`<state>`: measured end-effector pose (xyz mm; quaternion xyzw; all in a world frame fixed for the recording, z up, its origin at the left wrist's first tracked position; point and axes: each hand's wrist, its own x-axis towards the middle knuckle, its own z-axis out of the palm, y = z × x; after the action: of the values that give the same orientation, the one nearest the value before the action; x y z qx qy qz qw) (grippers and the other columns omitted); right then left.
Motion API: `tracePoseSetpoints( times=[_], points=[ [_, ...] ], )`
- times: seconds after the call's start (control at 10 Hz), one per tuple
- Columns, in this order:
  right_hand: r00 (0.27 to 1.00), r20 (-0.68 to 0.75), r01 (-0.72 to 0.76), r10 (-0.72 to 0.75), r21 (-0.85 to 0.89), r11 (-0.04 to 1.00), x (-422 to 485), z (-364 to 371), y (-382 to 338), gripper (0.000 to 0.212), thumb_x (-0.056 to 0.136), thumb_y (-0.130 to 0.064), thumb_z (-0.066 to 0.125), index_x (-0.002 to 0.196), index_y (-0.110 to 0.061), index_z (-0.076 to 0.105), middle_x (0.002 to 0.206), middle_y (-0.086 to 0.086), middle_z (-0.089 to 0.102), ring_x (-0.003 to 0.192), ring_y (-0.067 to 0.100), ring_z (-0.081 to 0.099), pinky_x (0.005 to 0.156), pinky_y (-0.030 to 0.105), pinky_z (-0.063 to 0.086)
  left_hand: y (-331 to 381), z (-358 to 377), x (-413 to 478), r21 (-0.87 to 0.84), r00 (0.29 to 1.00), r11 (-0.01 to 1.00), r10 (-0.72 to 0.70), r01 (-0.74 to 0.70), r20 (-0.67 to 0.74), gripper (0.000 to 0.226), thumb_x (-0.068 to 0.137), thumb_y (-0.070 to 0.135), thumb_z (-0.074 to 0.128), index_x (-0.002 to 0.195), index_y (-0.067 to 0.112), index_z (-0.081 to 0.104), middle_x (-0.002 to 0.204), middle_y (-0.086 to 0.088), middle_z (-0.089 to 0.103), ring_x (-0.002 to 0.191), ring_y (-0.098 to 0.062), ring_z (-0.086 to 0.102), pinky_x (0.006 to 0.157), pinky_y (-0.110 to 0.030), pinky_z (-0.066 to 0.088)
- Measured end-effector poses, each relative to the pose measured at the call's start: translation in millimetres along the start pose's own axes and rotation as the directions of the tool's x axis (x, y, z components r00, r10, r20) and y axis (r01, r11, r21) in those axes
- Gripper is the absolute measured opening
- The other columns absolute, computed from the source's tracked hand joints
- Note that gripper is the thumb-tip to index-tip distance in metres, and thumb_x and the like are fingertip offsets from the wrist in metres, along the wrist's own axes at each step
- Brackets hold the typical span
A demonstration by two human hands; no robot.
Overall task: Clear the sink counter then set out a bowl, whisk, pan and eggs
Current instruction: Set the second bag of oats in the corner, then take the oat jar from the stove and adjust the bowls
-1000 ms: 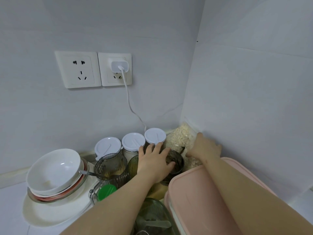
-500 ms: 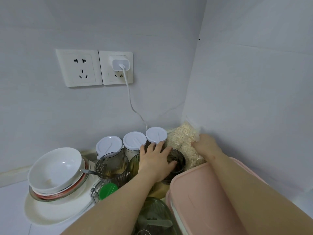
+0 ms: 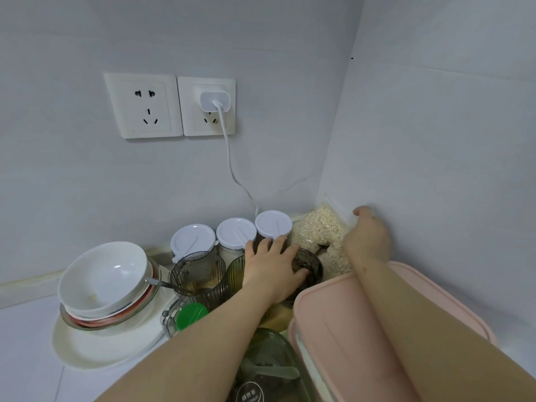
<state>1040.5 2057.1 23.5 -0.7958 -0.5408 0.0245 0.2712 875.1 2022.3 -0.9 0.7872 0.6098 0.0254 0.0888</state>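
The right hand point(image 3: 367, 236) has moved since half a second ago. It was lower, on the front of the bag of oats point(image 3: 317, 230); now it sits higher, at the bag's upper right corner, close against the right-hand wall point(image 3: 435, 169). Its back faces the camera and one finger pokes up, so it cannot be told whether its fingers pinch the bag or only touch it. The left hand point(image 3: 272, 271) has stayed where it was, lying over the mouth of the dark cup point(image 3: 314, 269), fingers point(image 3: 262, 245) spread apart and fairly straight, their tips reaching the nearest white-lidded jar point(image 3: 273, 224).

The white bowl point(image 3: 104, 280) is at the left, tilted on a stack of plates point(image 3: 95, 322) that sits on a large pale plate point(image 3: 95, 349). It is glossy, with a small pale scrap inside, and a spoon handle point(image 3: 162, 283) juts out beside its rim.

The corner is crowded. Three lidded jars line the back wall, a ribbed grey jug point(image 3: 200, 274) and a green lid point(image 3: 191, 314) stand in front of them, and a pink lidded box point(image 3: 377, 329) fills the near right under the right forearm. A charger point(image 3: 214, 101) hangs its cable point(image 3: 232, 169) down behind the jars. The only bare surface point(image 3: 23, 343) lies left of the plates.
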Motion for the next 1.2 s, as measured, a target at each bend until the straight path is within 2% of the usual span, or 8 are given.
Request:
tracePoseSetpoints(
  times=[0.1,0.3,0.4,0.5,0.6,0.7,0.9,1.2],
  points=[
    [0.999,0.037,-0.003,0.004,-0.031,1.0,-1.9,-1.5,0.2,0.035,0.084,0.003,0.045,0.112,-0.01,0.061,0.117,0.017,0.056,0.111,0.035,0.051,0.089,0.035,0.041,0.2,0.0,-1.0,0.003,1.0,1.0,0.003,-0.003,0.002,0.058,0.093,0.056,0.03,0.147,0.036,0.018,0.157,0.004,0.011,0.144,-0.024,0.008,0.114,-0.052,-0.003],
    [0.916,0.398,0.04,0.055,-0.226,0.973,-3.4,-0.6,-2.7,0.029,0.086,-0.016,0.053,0.113,-0.008,0.057,0.12,0.011,0.059,0.112,0.029,0.056,0.083,0.031,0.044,-0.5,-0.2,-1.1,0.002,1.0,1.0,0.008,-0.008,-0.01,0.058,0.094,0.056,0.03,0.146,0.035,0.019,0.157,0.003,0.011,0.144,-0.025,0.009,0.114,-0.052,-0.003],
    [0.887,0.459,0.084,0.048,-0.263,0.961,-3.8,-0.2,-6.2,0.036,0.085,-0.021,0.056,0.118,-0.009,0.054,0.125,0.009,0.057,0.114,0.026,0.055,0.079,0.028,0.041,-0.6,0.0,-0.6,0.006,1.0,1.0,0.008,-0.008,-0.013,0.058,0.093,0.056,0.03,0.146,0.035,0.019,0.157,0.003,0.011,0.144,-0.025,0.009,0.114,-0.052,-0.002],
    [0.9,0.429,-0.002,0.082,-0.185,0.983,-4.5,-3.8,-9.5,0.046,0.088,-0.024,0.054,0.129,-0.006,0.043,0.129,0.012,0.054,0.119,0.029,0.052,0.088,0.032,0.042,-1.1,0.0,0.0,0.006,1.0,1.0,0.011,-0.011,-0.019,0.058,0.093,0.056,0.03,0.146,0.035,0.019,0.157,0.003,0.012,0.144,-0.025,0.009,0.114,-0.052,-0.002],
    [0.939,0.303,-0.181,0.165,0.024,0.983,-3.4,-8.3,-10.9,0.055,0.088,-0.021,0.052,0.135,-0.002,0.029,0.129,0.017,0.051,0.118,0.034,0.051,0.091,0.037,0.042,-3.3,1.6,0.8,-0.004,1.0,1.0,0.01,-0.01,0.0,0.059,0.093,0.058,0.03,0.146,0.036,0.018,0.158,0.004,0.01,0.144,-0.025,0.007,0.114,-0.052,-0.003],
    [0.965,0.198,-0.2,0.174,0.118,0.973,-4.5,-12.5,-11.9,0.044,0.087,-0.016,0.05,0.126,-0.003,0.035,0.128,0.018,0.05,0.116,0.036,0.05,0.089,0.039,0.042,-4.8,1.0,3.2,-0.018,1.0,1.0,0.004,-0.004,0.019,0.061,0.091,0.06,0.03,0.146,0.037,0.019,0.158,0.006,0.007,0.145,-0.024,0.003,0.115,-0.052,-0.003],
    [0.989,0.124,-0.088,0.078,0.081,0.993,-8.1,-19.6,-16.6,0.039,0.088,-0.014,0.048,0.125,-0.005,0.042,0.124,0.018,0.053,0.113,0.036,0.051,0.088,0.04,0.043,-4.4,-2.0,-0.8,-0.154,0.996,0.986,0.058,-0.067,-0.06,0.059,0.094,0.054,0.032,0.147,0.028,0.025,0.158,0.004,0.009,0.146,-0.022,-0.004,0.117,-0.042,0.0],
    [0.994,0.089,0.032,-0.062,0.31,0.95,-46.5,-45.9,-87.7,0.035,0.092,-0.018,0.045,0.127,-0.014,0.045,0.124,0.008,0.053,0.112,0.028,0.052,0.078,0.031,0.037,-34.2,-52.1,-33.5,-0.323,0.941,0.944,-0.044,-0.07,-0.334,0.041,0.093,0.036,0.047,0.13,0.018,0.05,0.141,-0.001,0.042,0.134,-0.021,0.032,0.109,-0.032,0.028]
  ],
)
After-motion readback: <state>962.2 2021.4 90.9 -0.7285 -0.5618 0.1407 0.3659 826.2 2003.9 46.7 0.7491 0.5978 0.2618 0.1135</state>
